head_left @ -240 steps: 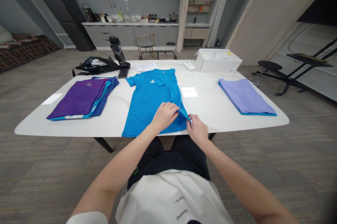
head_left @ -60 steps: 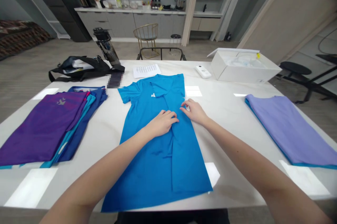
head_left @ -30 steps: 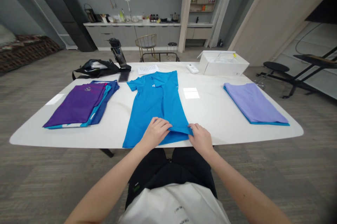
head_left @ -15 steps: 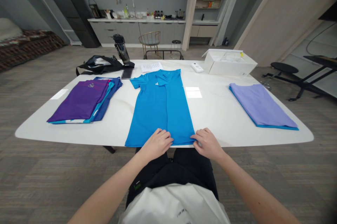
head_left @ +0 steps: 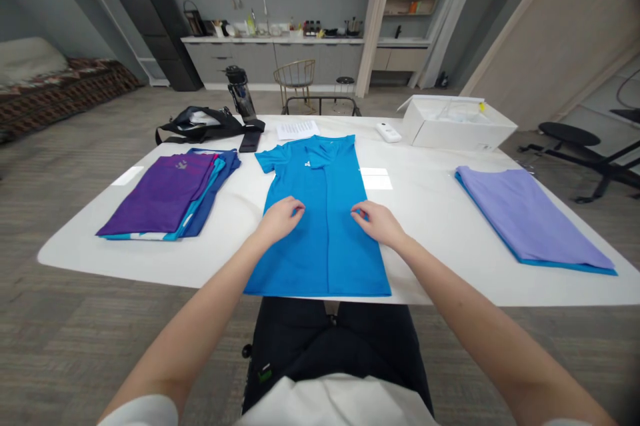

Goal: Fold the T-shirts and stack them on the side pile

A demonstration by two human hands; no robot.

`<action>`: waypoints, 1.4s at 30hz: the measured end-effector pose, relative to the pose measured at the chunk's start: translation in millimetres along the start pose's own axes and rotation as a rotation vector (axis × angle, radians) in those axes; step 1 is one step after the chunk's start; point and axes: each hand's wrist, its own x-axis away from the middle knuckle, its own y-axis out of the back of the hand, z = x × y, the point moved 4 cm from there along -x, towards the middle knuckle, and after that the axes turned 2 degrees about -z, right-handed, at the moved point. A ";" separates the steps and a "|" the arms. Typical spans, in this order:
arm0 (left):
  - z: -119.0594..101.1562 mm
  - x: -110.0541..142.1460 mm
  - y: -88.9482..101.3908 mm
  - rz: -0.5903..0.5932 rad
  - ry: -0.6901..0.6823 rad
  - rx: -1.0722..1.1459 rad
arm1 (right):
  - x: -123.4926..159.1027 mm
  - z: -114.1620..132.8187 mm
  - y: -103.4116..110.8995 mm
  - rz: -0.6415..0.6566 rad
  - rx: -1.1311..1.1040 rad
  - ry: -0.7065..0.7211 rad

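Observation:
A blue short-sleeved T-shirt [head_left: 303, 246] lies on the white table in front of me, its right side folded inward lengthwise. One sleeve sticks out at the upper left, and a small white logo shows near the collar. Over the left part of the shirt is my left hand [head_left: 281, 218], its fingers loosely curled and holding nothing. My right hand [head_left: 379, 221] is over the shirt's right edge, thumb and fingers slightly apart, also without cloth in it. Whether either hand touches the fabric I cannot tell.
Folded clothes with a purple shirt [head_left: 160, 196] on top lie left. Right is a folded lavender shirt [head_left: 537, 216] over blue cloth. Along the far edge of the table [head_left: 420, 273] are a black bag [head_left: 200, 123], bottle [head_left: 241, 94], phone [head_left: 250, 141], paper [head_left: 299, 130] and white box [head_left: 457, 125].
Both hands have let go of the shirt's bottom hem and moved forward, up over its middle. The hem now lies flat along the near table edge. The view has shifted slightly.

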 end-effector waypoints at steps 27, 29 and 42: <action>210.1 -219.8 30.1 -0.101 0.470 -0.621 | -423.0 -0.4 -140.7 0.178 0.163 0.014; 215.6 -218.7 31.6 -0.094 0.490 -0.641 | -434.6 1.1 -146.7 0.204 0.201 0.021; 244.0 -204.7 53.3 0.029 0.762 -0.388 | -447.0 -5.1 -160.5 0.136 0.142 0.067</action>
